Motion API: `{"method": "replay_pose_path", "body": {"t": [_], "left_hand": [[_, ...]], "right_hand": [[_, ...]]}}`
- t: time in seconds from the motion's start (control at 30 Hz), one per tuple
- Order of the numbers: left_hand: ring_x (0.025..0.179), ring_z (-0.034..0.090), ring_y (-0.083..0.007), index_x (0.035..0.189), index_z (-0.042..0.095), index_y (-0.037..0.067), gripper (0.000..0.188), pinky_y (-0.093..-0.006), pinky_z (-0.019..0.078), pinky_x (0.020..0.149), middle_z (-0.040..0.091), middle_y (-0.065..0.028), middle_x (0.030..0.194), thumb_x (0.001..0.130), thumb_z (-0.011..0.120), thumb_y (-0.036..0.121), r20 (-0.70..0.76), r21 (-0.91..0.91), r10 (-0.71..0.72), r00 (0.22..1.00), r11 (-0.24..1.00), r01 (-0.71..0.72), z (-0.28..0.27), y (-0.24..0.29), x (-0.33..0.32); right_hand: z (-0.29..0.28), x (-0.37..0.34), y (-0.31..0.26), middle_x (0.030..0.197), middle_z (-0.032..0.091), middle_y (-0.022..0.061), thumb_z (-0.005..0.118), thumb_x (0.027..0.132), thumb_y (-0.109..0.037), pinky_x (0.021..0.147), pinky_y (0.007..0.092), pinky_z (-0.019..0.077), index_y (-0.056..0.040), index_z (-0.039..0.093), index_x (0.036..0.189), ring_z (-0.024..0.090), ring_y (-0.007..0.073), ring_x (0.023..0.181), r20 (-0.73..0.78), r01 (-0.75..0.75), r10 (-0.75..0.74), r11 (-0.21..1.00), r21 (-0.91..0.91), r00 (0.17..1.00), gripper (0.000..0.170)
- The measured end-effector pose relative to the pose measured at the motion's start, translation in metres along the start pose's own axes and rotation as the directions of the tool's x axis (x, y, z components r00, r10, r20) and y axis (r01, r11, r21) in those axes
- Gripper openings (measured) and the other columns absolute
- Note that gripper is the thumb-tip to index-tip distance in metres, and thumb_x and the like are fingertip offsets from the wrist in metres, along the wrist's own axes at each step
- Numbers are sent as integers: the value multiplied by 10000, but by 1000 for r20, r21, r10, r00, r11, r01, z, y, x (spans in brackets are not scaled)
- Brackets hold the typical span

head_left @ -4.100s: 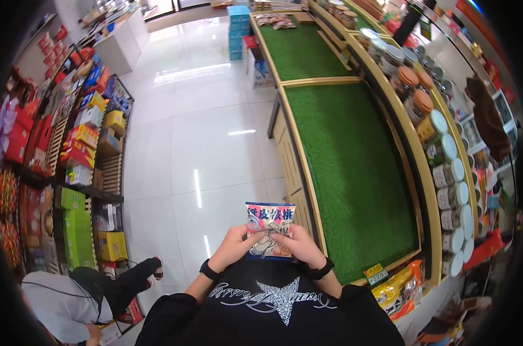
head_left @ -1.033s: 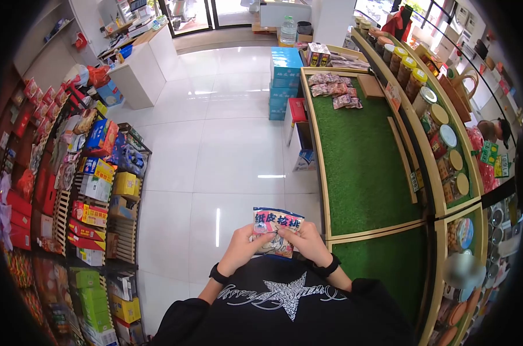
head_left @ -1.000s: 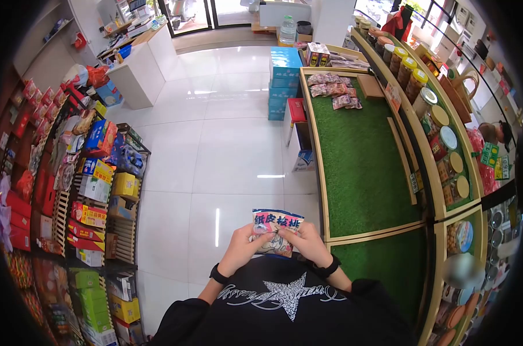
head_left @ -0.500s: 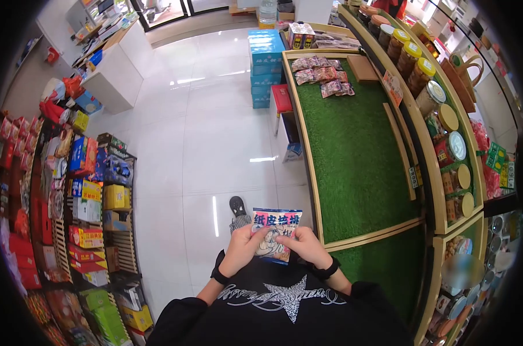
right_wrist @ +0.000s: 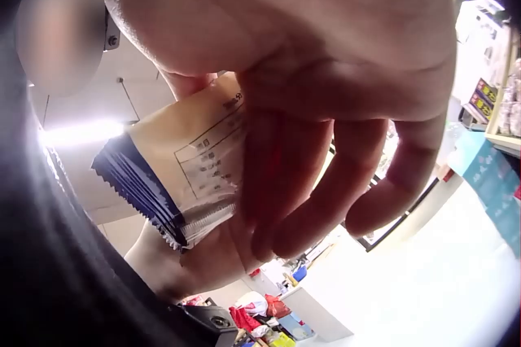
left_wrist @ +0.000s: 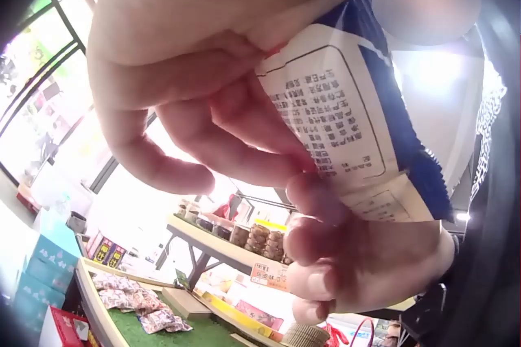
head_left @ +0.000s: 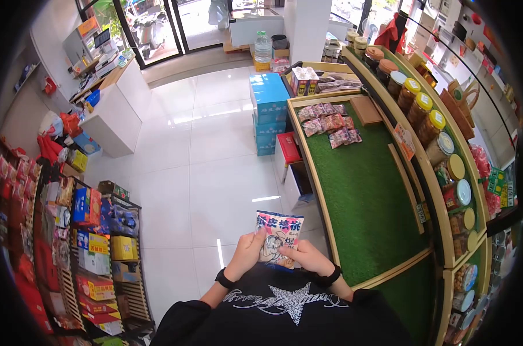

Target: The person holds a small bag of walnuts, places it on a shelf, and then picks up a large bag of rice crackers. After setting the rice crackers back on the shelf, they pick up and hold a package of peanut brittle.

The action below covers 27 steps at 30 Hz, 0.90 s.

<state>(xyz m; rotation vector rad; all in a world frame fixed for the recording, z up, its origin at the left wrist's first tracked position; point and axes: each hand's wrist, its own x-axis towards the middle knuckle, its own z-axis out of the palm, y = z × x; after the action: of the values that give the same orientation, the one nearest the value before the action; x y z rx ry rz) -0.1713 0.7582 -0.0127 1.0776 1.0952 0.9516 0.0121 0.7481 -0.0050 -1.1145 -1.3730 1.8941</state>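
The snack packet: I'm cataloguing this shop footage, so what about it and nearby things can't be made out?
Snack packet, front: head view, partly covered by the left hand and right hand.
Packet's back print: left wrist view, partly behind fingers.
Blue boxes: right wrist view, cut off by right edge.
Yellow-lidded jars: head view, lid lettering too small.

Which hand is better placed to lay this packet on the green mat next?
Likely the right hand: it grips the packet on the side nearer the green mat. The left hand also grips it, but at the farther side.
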Motion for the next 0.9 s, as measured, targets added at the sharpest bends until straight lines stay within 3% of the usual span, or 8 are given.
{"method": "replay_pose_path", "body": {"t": [0.1,0.23,0.3,0.37,0.47,0.57,0.77,0.9], "left_hand": [[659,503,-46,873,588,-33,459,-200,421,587,586,-12,757,941,368,364,10,-94,-135,991,986,135,-28,12,15],[694,508,-44,919,571,-26,370,-202,421,594,583,-15,792,930,422,312,-72,-149,-236,969,963,223,-52,14,30],[720,504,-41,953,558,-19,268,-192,414,616,575,-9,811,904,486,234,85,161,-87,993,984,73,-59,13,36],[722,506,-49,954,567,-16,235,-196,413,628,583,-12,819,867,544,201,68,94,-82,994,993,75,-59,9,42],[744,511,-62,961,575,-9,216,-204,415,655,590,-16,847,830,599,162,50,-12,-104,993,994,105,-64,3,57],[783,518,-69,971,576,-4,206,-214,421,681,589,-16,875,831,595,145,54,-14,-118,992,993,119,-70,6,79],[802,530,-76,967,578,-8,172,-217,427,711,590,-14,871,837,570,104,69,-61,-54,996,996,59,-52,31,149],[744,519,-67,929,596,-8,160,-206,419,671,585,0,830,845,567,125,59,-16,-2,998,1000,3,-27,44,202]], "right_hand": [[12,27,-28,813,632,40,507,888,-248,669,242,443,13,601,944,548,76,728,24,-61,63,993,-102,998,282],[17,55,-20,754,625,42,493,892,-261,631,263,442,23,588,925,549,104,676,-115,-28,18,996,-81,993,302],[13,60,-20,723,620,50,490,892,-265,617,274,442,25,583,919,550,118,652,-146,-113,100,990,-86,984,306],[6,71,-20,666,599,78,494,887,-268,583,295,436,20,575,896,542,150,597,-158,61,-96,976,-210,983,299],[1,87,-25,654,589,110,498,881,-270,578,309,431,8,578,887,550,182,585,-198,113,-164,963,-246,966,289],[-15,106,-39,690,602,122,514,866,-265,596,324,438,7,583,883,575,212,616,-167,-6,-44,957,-289,985,281],[-63,142,-52,697,607,130,566,824,-256,616,326,446,8,589,885,590,220,642,-221,132,-206,941,-312,953,272],[-116,155,-73,690,609,115,600,799,-275,601,317,446,11,593,873,589,201,624,-165,112,-158,959,-262,973,295]]}}
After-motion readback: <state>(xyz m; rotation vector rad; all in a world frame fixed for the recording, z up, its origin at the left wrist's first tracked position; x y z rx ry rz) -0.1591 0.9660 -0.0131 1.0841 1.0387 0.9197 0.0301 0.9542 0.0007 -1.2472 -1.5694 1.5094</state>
